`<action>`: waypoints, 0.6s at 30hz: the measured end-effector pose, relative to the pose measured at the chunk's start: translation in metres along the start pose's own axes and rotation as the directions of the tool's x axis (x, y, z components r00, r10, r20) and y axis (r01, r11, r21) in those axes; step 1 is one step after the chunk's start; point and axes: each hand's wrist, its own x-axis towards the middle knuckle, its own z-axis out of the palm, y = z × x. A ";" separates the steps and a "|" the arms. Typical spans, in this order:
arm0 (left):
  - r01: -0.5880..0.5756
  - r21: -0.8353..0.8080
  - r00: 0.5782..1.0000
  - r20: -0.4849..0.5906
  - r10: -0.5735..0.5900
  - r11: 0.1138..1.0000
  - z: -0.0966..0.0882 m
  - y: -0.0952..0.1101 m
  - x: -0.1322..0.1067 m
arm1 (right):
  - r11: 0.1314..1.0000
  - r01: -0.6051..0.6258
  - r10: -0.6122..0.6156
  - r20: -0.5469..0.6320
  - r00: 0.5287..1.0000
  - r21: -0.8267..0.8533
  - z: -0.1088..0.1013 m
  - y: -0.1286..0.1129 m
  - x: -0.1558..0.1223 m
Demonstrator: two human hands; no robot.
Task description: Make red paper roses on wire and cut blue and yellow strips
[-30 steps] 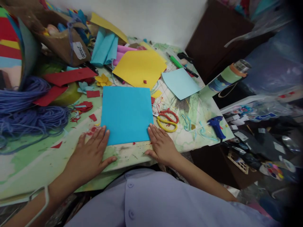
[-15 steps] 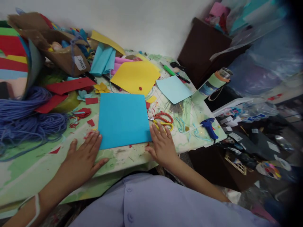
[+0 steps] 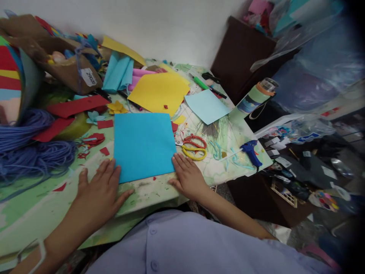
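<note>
A square sheet of bright blue paper (image 3: 145, 146) lies flat near the table's front edge. My left hand (image 3: 98, 190) rests palm down at its lower left corner, fingers stretched out and the thumb apart. At the lower right corner lies my right hand (image 3: 189, 175), also flat, with its fingertips at the paper's edge. Just beyond those fingertips are scissors (image 3: 194, 153) with red and yellow handles, their blades partly under the blue sheet. Neither hand grips anything. Red paper scraps (image 3: 105, 124) lie left of the sheet.
Behind lie yellow paper (image 3: 159, 91) and a pale blue sheet (image 3: 207, 106). A blue glue gun (image 3: 251, 153) and an upright bottle (image 3: 255, 99) stand near the right edge. Blue cord (image 3: 42, 160), a brown bag (image 3: 68, 72) and coloured sheets (image 3: 10, 85) crowd the left.
The view has shifted slightly right. My right hand has drawn back a little from the scissors' handles, now fully showing, toward the sheet's lower right corner. My left hand stays at the left corner.
</note>
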 end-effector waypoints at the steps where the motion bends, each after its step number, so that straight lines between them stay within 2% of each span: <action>1: 0.008 0.004 1.000 -0.020 -0.008 1.000 -0.005 0.010 0.008 | 1.000 -0.002 0.002 -0.002 1.000 0.002 0.000 -0.002 0.000; 3: -0.078 -0.028 0.997 -0.022 0.077 0.997 -0.013 0.032 0.027 | 1.000 -0.004 0.004 -0.007 1.000 0.011 -0.001 -0.006 0.001; 5: -0.209 -0.058 0.977 0.038 0.212 0.976 -0.017 0.053 0.047 | 1.000 0.001 0.000 -0.025 1.000 0.029 -0.006 -0.004 0.002; 8: -0.316 -0.100 0.936 0.131 0.328 0.943 -0.016 0.072 0.069 | 0.998 -0.043 0.047 -0.103 0.994 0.045 -0.021 0.015 0.005; 10: -0.330 -0.111 0.925 0.162 0.345 0.937 -0.014 0.077 0.078 | 0.993 -0.112 0.116 -0.158 0.981 0.034 -0.033 0.034 0.008; 12: -0.332 -0.105 0.921 0.177 0.346 0.937 -0.015 0.079 0.082 | 0.987 -0.157 0.158 -0.143 0.977 0.023 -0.043 0.052 0.012; 15: -0.342 -0.073 0.919 0.181 0.349 0.937 -0.019 0.081 0.085 | 0.991 -0.130 0.132 -0.076 0.988 0.023 -0.051 0.070 0.018; 18: -0.330 -0.037 0.923 0.198 0.331 0.943 -0.025 0.082 0.088 | 0.996 -0.084 0.085 -0.038 0.996 0.021 -0.054 0.076 0.025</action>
